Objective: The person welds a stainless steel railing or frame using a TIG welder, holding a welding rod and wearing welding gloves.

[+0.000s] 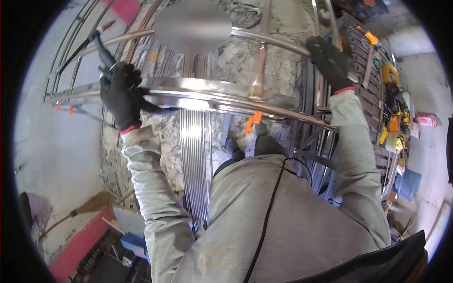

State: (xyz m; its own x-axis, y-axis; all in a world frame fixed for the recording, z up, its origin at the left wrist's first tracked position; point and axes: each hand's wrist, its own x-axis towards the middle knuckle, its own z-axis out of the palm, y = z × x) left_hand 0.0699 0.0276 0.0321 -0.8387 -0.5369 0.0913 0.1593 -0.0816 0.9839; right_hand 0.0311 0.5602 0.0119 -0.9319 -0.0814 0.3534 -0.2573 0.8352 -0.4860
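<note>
My left hand (120,92), in a black glove with a red cuff, is closed around a grey-handled welding torch (106,54). The torch points up and left, its reddish tip near the upper bars, and a thick dark cable runs from below my hand. A frame of shiny metal tubes (207,96) stretches across in front of me. My right hand (330,61), gloved alike, wraps round its curved upper tube (278,43) at the right. Orange clamps (253,122) hang under the near tube. A blurred oval covers the top middle.
Long thin metal tubes (193,151) lie on the stained floor below the frame. To the right, a slatted rack (363,61) and several yellow and orange tools (391,113) stand by the wall. A broom (92,203) and a blue box (134,246) are at lower left.
</note>
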